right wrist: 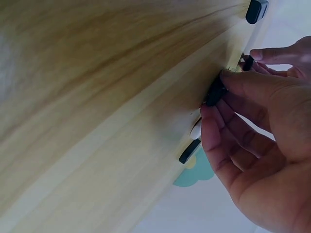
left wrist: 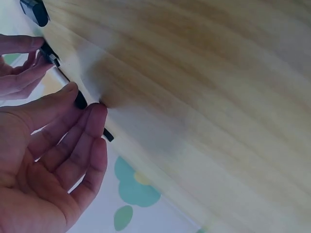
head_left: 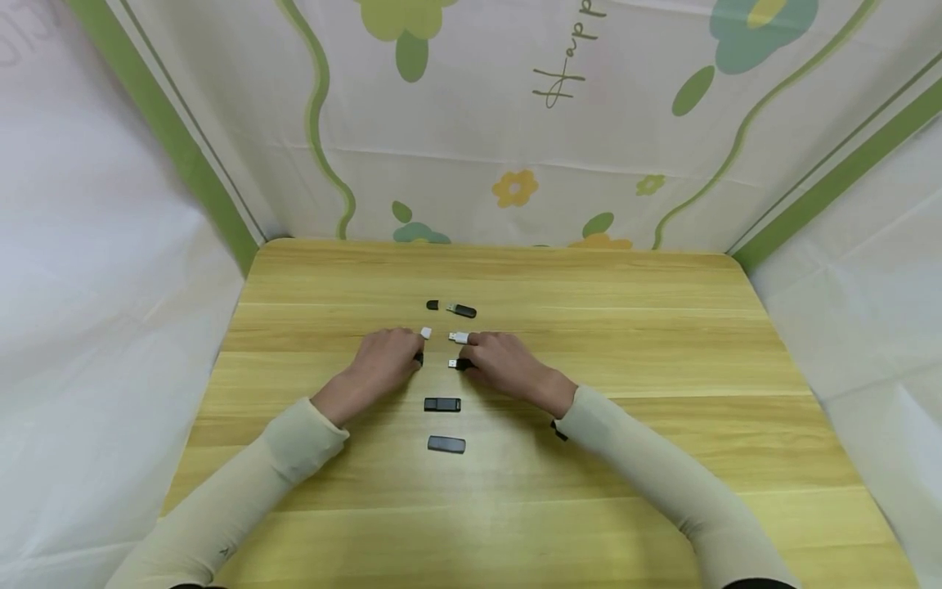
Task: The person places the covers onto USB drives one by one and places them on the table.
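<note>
My left hand [head_left: 384, 358] pinches a small black USB stick cap [left wrist: 81, 100] between thumb and fingertips, low over the wooden table. Opposite it, my right hand [head_left: 511, 366] grips a black USB stick [right wrist: 215, 92], its metal plug [head_left: 452, 364] pointing left toward the cap. A gap separates the two. Just beyond my hands lie a white cap [head_left: 426, 333] and a white USB stick [head_left: 460, 337] with its plug bare. Farther back, another black cap [head_left: 432, 305] lies apart from a black USB stick [head_left: 464, 311].
Nearer me, a black USB stick [head_left: 442, 404] and a dark grey one [head_left: 446, 444] lie in line on the table [head_left: 625, 507]. A small dark object [head_left: 560, 430] is partly hidden by my right sleeve. Printed white cloth [head_left: 441, 123] borders the table's back edge.
</note>
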`<move>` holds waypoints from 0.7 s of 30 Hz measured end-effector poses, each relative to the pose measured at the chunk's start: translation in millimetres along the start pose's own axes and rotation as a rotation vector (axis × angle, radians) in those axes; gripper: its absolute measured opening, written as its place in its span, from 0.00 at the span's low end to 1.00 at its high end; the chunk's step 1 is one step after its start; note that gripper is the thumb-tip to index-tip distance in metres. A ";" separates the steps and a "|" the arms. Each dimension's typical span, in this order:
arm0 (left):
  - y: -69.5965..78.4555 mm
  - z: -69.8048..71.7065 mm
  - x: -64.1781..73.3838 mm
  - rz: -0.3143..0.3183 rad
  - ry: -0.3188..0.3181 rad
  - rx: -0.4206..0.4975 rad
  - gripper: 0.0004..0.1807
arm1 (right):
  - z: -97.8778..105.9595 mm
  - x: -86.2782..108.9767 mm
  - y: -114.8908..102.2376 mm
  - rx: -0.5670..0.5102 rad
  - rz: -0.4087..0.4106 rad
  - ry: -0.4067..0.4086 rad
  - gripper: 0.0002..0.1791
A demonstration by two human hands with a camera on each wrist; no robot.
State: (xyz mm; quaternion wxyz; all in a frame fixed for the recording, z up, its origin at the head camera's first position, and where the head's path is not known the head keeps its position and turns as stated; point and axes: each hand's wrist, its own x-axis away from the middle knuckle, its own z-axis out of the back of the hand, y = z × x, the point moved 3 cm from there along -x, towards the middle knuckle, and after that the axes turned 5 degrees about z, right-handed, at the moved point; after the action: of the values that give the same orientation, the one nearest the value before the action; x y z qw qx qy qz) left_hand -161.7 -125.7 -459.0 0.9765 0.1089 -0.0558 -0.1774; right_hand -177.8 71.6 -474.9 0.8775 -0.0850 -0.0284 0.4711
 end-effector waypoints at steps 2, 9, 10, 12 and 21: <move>-0.5 0.6 0.4 0.005 -0.004 0.027 0.06 | 0.1 -0.2 -0.3 0.002 0.002 -0.004 0.04; -0.7 1.3 0.8 0.006 -0.012 0.099 0.04 | 2.1 -0.4 -1.2 -0.006 0.019 -0.006 0.05; -0.2 1.5 0.9 0.005 -0.012 0.103 0.03 | 2.7 -0.5 -1.4 -0.010 0.024 -0.002 0.05; 1.2 1.9 0.8 -0.002 -0.013 0.111 0.03 | 3.7 -0.3 -1.4 -0.015 0.032 0.004 0.05; 8.5 3.5 1.6 -0.027 0.002 0.132 0.03 | 9.2 -0.2 -1.6 -0.012 0.034 0.002 0.05</move>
State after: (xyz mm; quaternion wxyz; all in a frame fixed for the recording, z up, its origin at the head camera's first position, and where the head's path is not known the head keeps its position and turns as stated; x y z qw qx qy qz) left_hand -158.0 -119.2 -453.5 0.9647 0.1741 -0.0650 -0.1864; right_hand -177.8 71.7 -465.6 0.8689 -0.0909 -0.0290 0.4856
